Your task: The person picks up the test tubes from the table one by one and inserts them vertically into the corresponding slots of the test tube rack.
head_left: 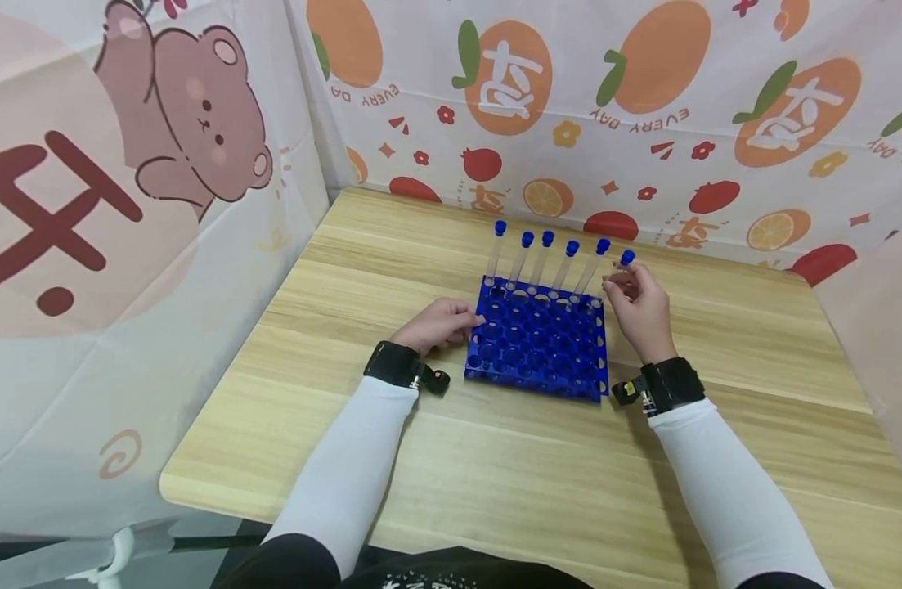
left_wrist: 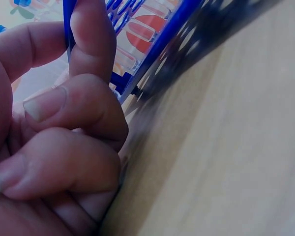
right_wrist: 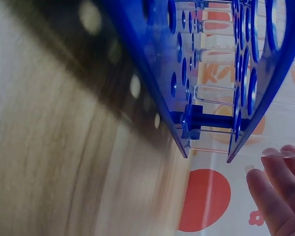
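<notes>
A blue test tube rack (head_left: 536, 339) with rows of round holes stands on the table. My left hand (head_left: 441, 324) grips its left edge, thumb and index finger pinching the upper plate, the other fingers curled below it in the left wrist view. Along the rack's far row, several clear test tubes (head_left: 540, 263) with blue caps stand in holes. At the far right corner my right hand (head_left: 641, 309) holds another test tube (head_left: 627, 257) just below its blue cap. In the right wrist view, that tube's lower end (right_wrist: 209, 142) is inside the rack's end hole.
The rack stands on a light wooden table (head_left: 495, 483). A white cloth printed with oranges (head_left: 509, 78) hangs behind the table's back edge, and another cloth with a bear (head_left: 208, 114) hangs at the left.
</notes>
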A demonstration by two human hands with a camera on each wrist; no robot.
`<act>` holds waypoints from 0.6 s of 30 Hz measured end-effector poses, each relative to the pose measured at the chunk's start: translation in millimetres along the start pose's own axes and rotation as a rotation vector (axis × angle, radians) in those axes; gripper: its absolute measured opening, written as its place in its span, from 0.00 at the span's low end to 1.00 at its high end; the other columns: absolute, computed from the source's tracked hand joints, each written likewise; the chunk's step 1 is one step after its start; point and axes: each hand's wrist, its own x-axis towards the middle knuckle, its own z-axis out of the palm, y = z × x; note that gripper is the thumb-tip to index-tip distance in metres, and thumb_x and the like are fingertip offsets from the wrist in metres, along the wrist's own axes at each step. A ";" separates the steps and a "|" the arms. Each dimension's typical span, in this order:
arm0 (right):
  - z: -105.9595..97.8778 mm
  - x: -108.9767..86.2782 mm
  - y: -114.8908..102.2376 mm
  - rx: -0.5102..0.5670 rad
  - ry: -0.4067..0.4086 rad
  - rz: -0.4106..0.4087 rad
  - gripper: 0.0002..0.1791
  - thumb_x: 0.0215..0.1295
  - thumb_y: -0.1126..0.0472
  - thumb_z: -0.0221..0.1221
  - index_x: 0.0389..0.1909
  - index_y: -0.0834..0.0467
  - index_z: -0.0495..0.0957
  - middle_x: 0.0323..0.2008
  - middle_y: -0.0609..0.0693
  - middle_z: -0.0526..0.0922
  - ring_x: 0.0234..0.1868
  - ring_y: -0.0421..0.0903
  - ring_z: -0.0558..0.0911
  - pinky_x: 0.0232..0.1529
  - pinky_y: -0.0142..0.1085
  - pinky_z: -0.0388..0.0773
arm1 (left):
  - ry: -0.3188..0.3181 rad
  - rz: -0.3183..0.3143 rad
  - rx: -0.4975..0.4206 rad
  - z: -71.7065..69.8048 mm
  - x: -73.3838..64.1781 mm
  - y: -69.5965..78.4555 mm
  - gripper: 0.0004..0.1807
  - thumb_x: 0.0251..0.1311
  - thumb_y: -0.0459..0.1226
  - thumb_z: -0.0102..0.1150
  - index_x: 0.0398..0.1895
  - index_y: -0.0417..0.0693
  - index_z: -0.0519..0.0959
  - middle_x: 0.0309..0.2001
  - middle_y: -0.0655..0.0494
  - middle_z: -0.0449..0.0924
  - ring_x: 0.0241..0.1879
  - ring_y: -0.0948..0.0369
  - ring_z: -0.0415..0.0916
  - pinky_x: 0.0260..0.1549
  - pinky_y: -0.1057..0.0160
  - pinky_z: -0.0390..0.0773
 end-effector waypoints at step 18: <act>0.3 0.0 6.7 -0.008 -0.050 0.039 0.20 0.69 0.52 0.59 0.59 0.55 0.73 0.44 0.51 0.83 0.41 0.37 0.80 0.38 0.22 0.76 | -0.007 0.017 0.010 -0.6 0.5 -2.0 0.16 0.69 0.45 0.55 0.24 0.48 0.73 0.17 0.61 0.65 0.14 0.64 0.56 0.13 0.67 0.55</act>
